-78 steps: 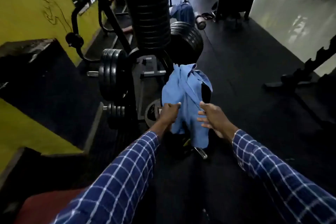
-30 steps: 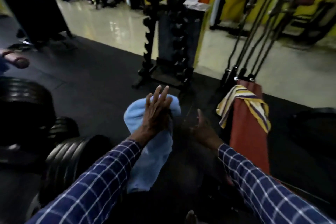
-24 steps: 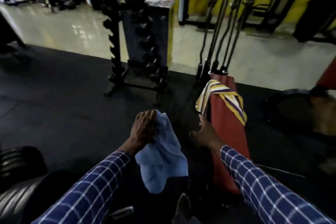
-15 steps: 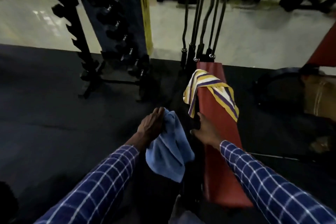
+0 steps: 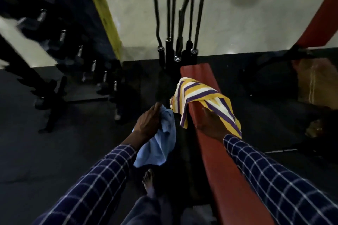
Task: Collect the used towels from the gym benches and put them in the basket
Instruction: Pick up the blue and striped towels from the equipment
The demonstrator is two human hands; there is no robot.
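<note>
Two towels: left hand grips blue towel; right hand flat, open beside striped towel on red bench

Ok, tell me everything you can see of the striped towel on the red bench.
The yellow, white and purple striped cloth towel lies crumpled across the red padded bench near its far end. It drapes over both long edges, one corner hanging off the left side, another trailing down the right. The stripes run in bands; the fabric looks soft and loosely folded. The right hand rests on the bench at the towel's near edge, fingers reaching it, not yet closed on it. Nothing else touches it.
</note>
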